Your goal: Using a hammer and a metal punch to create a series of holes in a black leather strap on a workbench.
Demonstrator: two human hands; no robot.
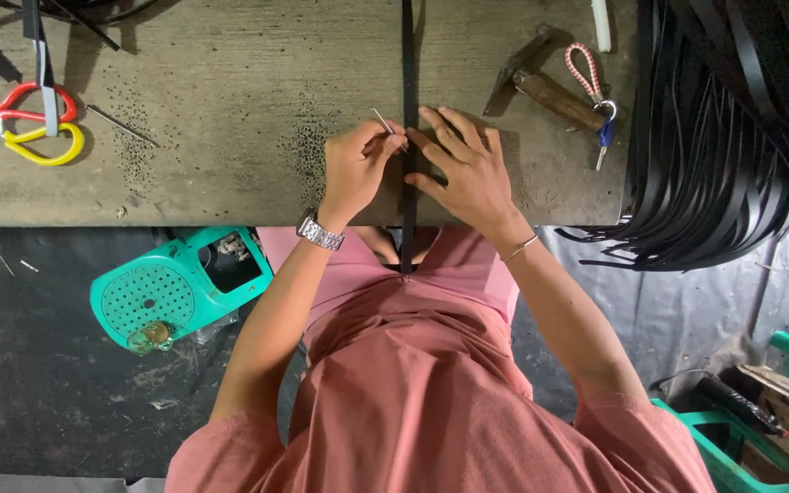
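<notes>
Left hand [358,167] pinching a thin metal awl [383,120] against a black leather strap [409,100] running down the workbench [230,82], right hand [469,169] flat, fingers spread, pressing the strap; hammer [545,82] right of strap, scissors [34,128] far left.

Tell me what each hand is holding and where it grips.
The left hand pinches a thin metal awl near its lower end; the right hand presses flat on the black strap, gripping nothing.
</notes>
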